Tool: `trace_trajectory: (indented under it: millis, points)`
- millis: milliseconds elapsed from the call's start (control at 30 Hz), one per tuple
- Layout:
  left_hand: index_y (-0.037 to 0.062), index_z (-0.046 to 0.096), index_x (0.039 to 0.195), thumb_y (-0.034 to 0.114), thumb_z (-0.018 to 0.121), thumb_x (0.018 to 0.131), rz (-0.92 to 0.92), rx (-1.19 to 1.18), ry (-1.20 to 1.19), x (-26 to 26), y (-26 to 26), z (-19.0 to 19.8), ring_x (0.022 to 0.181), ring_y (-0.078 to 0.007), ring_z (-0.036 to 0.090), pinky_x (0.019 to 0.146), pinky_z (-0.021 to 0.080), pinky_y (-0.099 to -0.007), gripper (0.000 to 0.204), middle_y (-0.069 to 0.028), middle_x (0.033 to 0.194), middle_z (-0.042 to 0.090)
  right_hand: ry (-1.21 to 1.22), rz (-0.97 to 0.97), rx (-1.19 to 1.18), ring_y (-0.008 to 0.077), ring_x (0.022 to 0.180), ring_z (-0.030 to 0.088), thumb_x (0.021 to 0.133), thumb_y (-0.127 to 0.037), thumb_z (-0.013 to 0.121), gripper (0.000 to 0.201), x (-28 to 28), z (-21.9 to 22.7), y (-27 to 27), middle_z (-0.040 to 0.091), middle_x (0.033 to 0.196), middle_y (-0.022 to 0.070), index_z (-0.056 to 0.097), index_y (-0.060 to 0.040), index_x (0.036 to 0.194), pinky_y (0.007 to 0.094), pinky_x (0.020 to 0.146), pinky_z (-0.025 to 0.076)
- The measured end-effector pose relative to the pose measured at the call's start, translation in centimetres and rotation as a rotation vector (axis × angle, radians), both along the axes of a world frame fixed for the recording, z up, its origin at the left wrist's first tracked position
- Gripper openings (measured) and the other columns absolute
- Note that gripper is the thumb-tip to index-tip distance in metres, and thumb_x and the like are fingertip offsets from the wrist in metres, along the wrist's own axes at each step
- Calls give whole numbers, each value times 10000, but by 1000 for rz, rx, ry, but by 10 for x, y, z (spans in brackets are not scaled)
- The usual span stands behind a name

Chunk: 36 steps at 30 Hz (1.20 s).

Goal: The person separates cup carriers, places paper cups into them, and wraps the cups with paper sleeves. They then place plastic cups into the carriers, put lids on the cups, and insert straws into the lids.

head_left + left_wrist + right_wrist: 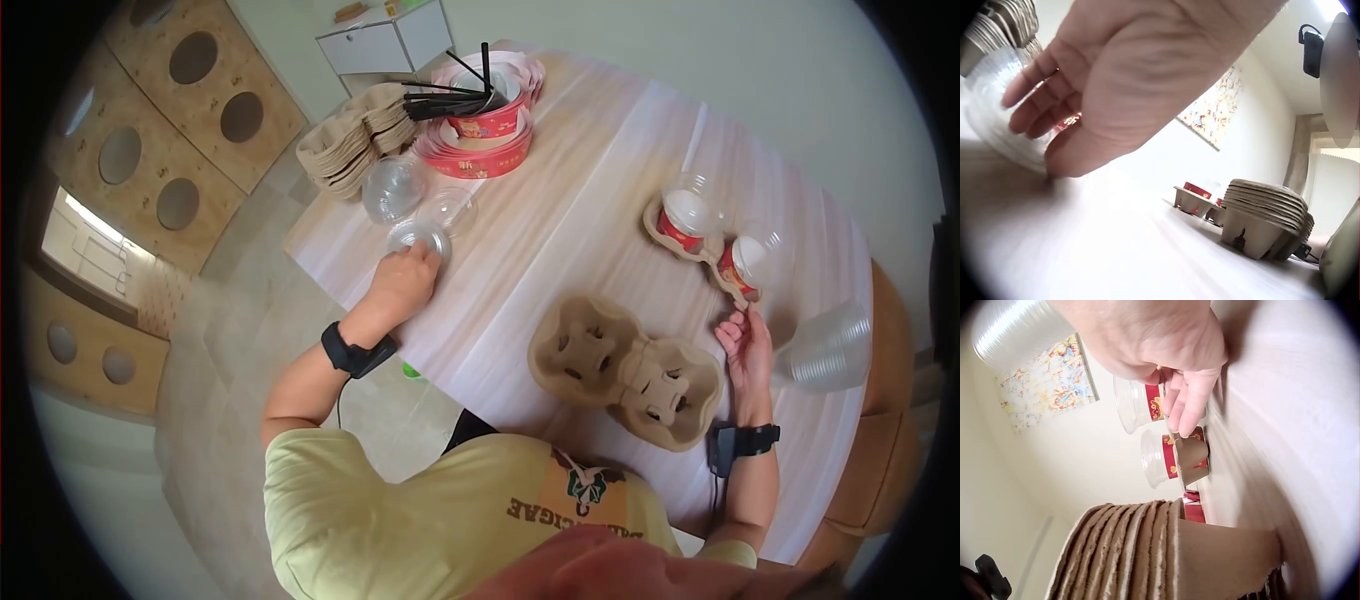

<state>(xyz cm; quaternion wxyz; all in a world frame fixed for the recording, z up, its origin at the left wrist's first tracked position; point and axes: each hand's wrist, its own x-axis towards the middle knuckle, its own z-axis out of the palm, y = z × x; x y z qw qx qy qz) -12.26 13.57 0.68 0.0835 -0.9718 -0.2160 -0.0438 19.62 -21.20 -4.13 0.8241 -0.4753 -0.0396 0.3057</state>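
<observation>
My left hand [408, 278] reaches to clear plastic lids [418, 232] at the table's left edge; in the left wrist view its fingertips overlap their rim, with thumb and fingers apart. My right hand [745, 350] pinches the near end of a brown pulp cup carrier [712, 247], thumb and forefinger at its edge. Two clear cups with red sleeves [1169, 456] sit in that carrier. Between my arms stands a stack of pulp carriers [625, 370], its several layers showing in the right wrist view. A stack of clear cups [828, 350] lies just right of my right hand.
At the far left stand another stack of pulp carriers [345, 145], a clear domed lid [393, 190], and red paper sleeves [475, 155] with black straws [455, 102] above them. A brown chair [880, 430] borders the table [590, 200] on the right.
</observation>
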Motion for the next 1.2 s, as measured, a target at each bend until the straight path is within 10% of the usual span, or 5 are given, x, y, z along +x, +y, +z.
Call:
trace_trajectory:
  millis: [833,967,1067,1200]
  points:
    - [42,527,747,101,632,702,-10,-266,-298,28,-15,78,666,-279,576,589,448,-364,129,-114,734,563,-128,166,-96,143,623,611,917,-211,455,274,-15,17,2,579,729,54,546,35,996,262,594,541]
    - [29,472,742,-8,580,718,-177,-392,-458,79,-45,104,569,-131,546,512,423,-249,117,-67,670,511,-90,177,-99,158,633,613,914,-211,459,265,-17,21,2,582,730,58,559,25,982,277,613,538]
    - [33,463,872,43,540,827,-446,-1148,-581,132,-56,112,592,-92,543,505,436,-224,90,-31,726,541,-77,200,-93,172,637,615,913,-209,459,260,-17,22,3,585,732,63,572,20,963,287,620,538]
    - [-4,491,974,125,486,889,-455,-1544,-353,215,-87,114,569,-119,560,512,471,-210,155,-61,719,563,-60,220,-85,185,640,617,912,-203,456,259,-16,18,3,587,736,69,581,20,952,303,615,540]
